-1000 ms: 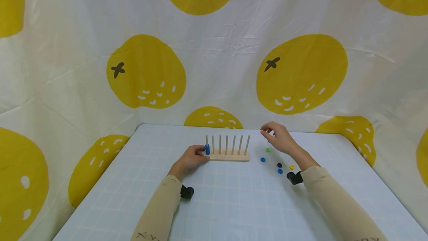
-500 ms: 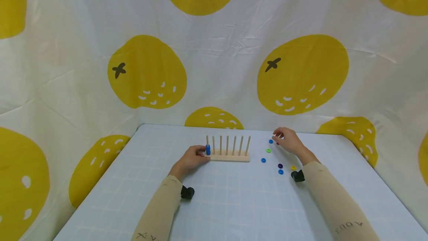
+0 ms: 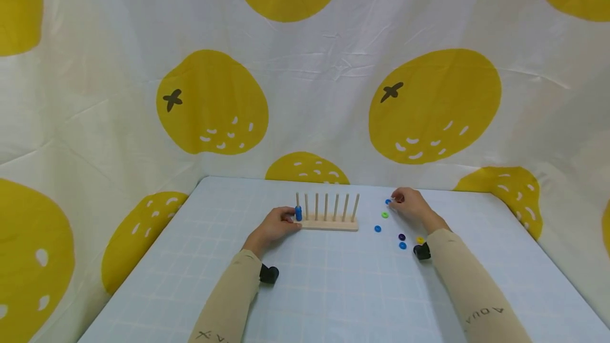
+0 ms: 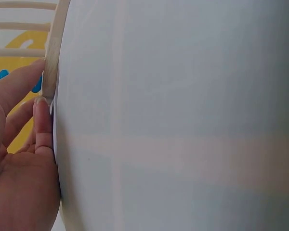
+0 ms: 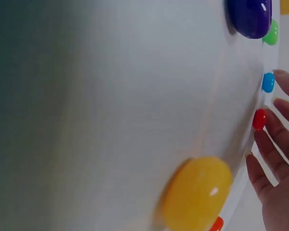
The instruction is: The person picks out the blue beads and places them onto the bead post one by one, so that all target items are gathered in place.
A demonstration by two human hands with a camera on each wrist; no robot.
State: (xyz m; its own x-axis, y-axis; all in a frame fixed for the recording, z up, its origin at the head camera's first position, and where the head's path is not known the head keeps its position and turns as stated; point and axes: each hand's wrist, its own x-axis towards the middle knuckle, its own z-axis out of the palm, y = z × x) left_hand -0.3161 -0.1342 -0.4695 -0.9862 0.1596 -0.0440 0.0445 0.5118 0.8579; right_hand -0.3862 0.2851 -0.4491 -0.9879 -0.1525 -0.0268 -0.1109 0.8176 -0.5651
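Note:
My left hand grips the left end of a wooden peg stand, thumb in front and fingers behind, as the left wrist view also shows. Blue beads are stacked on the stand's leftmost peg. My right hand is low over the table at the far right, fingers bent loosely and apart. In the right wrist view its fingers reach beside a red bead, and the thumb tip is close to a blue bead. Whether they touch the red bead is hard to tell. The hand hides that bead in the head view.
Loose beads lie between the stand and my right arm: green, blue, dark purple, another blue and yellow. A patterned curtain hangs behind the table.
My right hand has moved right and down to the table beside the far blue and red beads, which it hid earlier. My left hand keeps its grip on the stand. The view has shifted slightly.

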